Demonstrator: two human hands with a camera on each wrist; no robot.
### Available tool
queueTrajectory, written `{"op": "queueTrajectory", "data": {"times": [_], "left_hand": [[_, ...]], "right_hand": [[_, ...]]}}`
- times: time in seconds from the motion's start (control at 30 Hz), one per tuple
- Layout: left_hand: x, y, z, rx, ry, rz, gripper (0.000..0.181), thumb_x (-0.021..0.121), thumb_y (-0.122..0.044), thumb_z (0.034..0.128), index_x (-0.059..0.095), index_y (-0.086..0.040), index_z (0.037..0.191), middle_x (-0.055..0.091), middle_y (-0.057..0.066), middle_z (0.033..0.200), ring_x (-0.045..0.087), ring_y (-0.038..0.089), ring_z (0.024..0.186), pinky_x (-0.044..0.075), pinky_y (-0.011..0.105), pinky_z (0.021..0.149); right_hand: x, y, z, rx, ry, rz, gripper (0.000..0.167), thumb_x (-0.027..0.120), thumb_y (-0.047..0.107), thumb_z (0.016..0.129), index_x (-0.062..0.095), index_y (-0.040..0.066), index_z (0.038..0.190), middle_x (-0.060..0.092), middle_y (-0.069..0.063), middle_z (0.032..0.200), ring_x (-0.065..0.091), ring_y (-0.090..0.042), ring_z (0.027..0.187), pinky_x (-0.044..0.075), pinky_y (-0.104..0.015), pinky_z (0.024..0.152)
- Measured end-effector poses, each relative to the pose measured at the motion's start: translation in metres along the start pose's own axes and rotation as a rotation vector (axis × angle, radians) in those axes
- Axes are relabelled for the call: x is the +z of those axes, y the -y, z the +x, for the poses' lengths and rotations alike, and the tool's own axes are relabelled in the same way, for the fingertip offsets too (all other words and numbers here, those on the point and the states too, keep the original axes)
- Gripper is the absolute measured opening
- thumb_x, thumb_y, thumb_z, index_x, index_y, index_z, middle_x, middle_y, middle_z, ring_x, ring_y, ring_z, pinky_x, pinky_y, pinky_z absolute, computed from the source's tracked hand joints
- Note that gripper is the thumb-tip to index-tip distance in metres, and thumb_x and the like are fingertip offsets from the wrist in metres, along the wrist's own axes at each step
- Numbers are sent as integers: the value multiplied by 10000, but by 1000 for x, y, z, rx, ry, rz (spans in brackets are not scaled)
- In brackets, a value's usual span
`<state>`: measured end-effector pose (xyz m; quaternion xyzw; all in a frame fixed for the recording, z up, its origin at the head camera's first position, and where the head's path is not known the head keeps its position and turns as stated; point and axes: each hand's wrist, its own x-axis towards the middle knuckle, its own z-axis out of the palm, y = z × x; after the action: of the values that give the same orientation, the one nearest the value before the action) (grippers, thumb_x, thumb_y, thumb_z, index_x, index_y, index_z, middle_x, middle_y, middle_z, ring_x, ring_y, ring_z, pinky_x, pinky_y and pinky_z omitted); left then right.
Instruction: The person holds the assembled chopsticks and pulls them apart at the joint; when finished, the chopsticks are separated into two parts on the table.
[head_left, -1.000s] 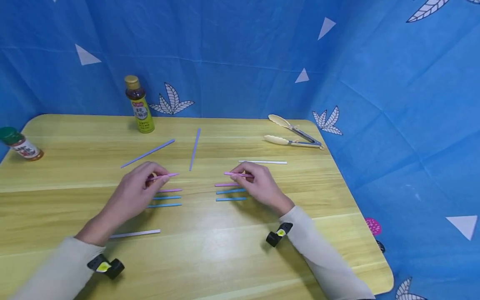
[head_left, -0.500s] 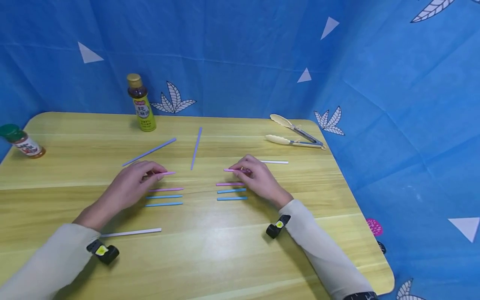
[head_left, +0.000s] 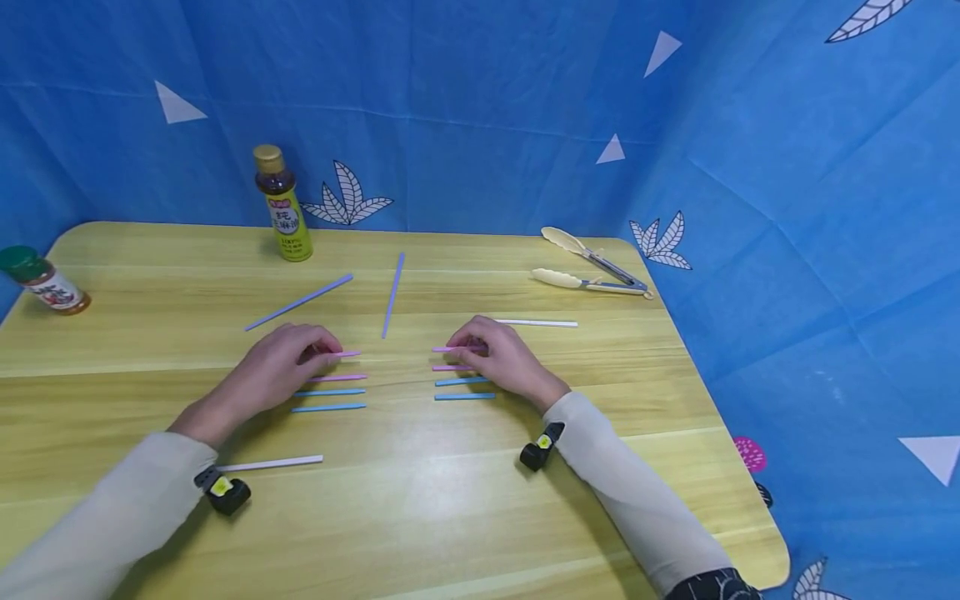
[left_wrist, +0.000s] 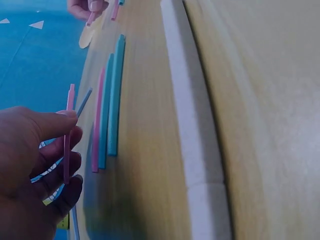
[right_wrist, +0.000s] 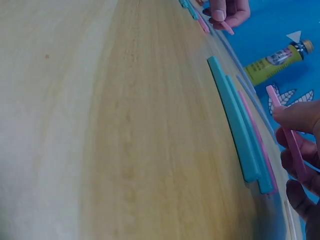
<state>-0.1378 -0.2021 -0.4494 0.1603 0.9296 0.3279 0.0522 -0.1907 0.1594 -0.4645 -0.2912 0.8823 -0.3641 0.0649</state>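
My left hand (head_left: 273, 375) pinches a pink stick (head_left: 347, 354) just beyond a row made of one pink stick (head_left: 341, 377) and two blue sticks (head_left: 330, 407). In the left wrist view the held stick (left_wrist: 67, 150) lies between thumb and fingers of the left hand (left_wrist: 30, 165). On the other side, my right hand (head_left: 506, 358) pinches another pink stick (head_left: 441, 349), beyond a matching row of a pink stick (head_left: 450, 367) and two blue ones (head_left: 463, 397). The right wrist view shows that held stick (right_wrist: 295, 150) gripped by thumb and fingertips.
Two purple sticks (head_left: 300, 302) lie behind the hands, and white sticks lie near the left sleeve (head_left: 277, 462) and behind the right hand (head_left: 540, 323). An oil bottle (head_left: 287, 217), a green-capped jar (head_left: 48, 283) and tongs (head_left: 596, 279) stand or lie farther out.
My left hand has shifted slightly right and toward me since half a second ago. The right hand has moved left, its pink stick now above the row's left end.
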Motion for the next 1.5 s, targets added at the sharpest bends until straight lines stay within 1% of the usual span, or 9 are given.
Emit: {"op": "queueTrajectory", "data": {"times": [0.23, 0.4, 0.6, 0.83, 0.97, 1.17, 1.3, 1.4, 1.5], "left_hand": [[4, 4, 4, 12, 32, 4, 117, 749, -135, 1047, 768, -110, 1159, 743, 24, 1034, 624, 203, 961, 521, 432, 891], [6, 5, 6, 13, 45, 17, 107, 755, -136, 1040, 778, -114, 1143, 745, 8, 999, 619, 196, 936, 510, 416, 872], [8, 4, 7, 0, 44, 37, 103, 761, -143, 1036, 785, -116, 1133, 747, 12, 997, 613, 219, 961, 488, 432, 897], [8, 4, 8, -8, 50, 23, 95, 761, -144, 1037, 781, -121, 1126, 746, 15, 1014, 614, 225, 980, 492, 445, 913], [9, 3, 7, -11, 49, 24, 94, 760, -146, 1037, 781, -124, 1126, 744, 16, 1018, 612, 229, 988, 489, 449, 916], [9, 3, 8, -4, 49, 26, 88, 760, -152, 1038, 784, -129, 1119, 742, 6, 1002, 606, 226, 984, 482, 446, 916], [4, 4, 6, -6, 47, 4, 135, 760, -188, 1044, 782, -117, 1157, 754, 26, 1052, 635, 223, 1004, 507, 459, 931], [-6, 6, 1, -25, 26, -11, 187, 756, -212, 1051, 775, -105, 1202, 758, 57, 1113, 657, 241, 1042, 513, 479, 948], [-18, 9, -9, -47, -4, -5, 203, 749, -224, 1056, 773, -112, 1224, 755, 67, 1142, 655, 256, 1067, 502, 481, 946]], "right_hand": [[4, -3, 3, 30, 22, -3, 103, 763, 193, 1040, 798, 152, 1128, 741, 1, 1085, 664, -143, 997, 562, -341, 915], [6, -5, 5, 36, 38, -19, 95, 770, 201, 1037, 804, 163, 1118, 737, 10, 1059, 665, -135, 994, 555, -340, 932], [6, -5, 6, 50, 46, -25, 90, 771, 211, 1037, 804, 165, 1108, 728, 14, 1045, 646, -129, 953, 540, -316, 888], [5, -5, 6, 27, 46, -43, 90, 790, 189, 1020, 813, 160, 1101, 702, 8, 991, 590, -121, 863, 488, -277, 789], [5, -6, 6, 26, 53, -48, 98, 794, 186, 1017, 818, 157, 1107, 701, 6, 991, 581, -119, 862, 483, -276, 785], [3, -6, 4, 50, 61, -39, 100, 787, 193, 1022, 820, 160, 1111, 702, 7, 998, 588, -115, 872, 489, -276, 796], [3, -7, 4, 54, 67, -39, 102, 783, 183, 1024, 818, 159, 1117, 703, 7, 1001, 589, -122, 874, 492, -280, 796], [3, -9, 5, 51, 69, -39, 104, 782, 181, 1025, 815, 160, 1122, 705, 10, 1003, 592, -129, 875, 492, -280, 796], [4, -10, 6, 51, 70, -39, 98, 778, 178, 1029, 812, 160, 1119, 704, 11, 1003, 592, -134, 875, 490, -280, 794]]}}
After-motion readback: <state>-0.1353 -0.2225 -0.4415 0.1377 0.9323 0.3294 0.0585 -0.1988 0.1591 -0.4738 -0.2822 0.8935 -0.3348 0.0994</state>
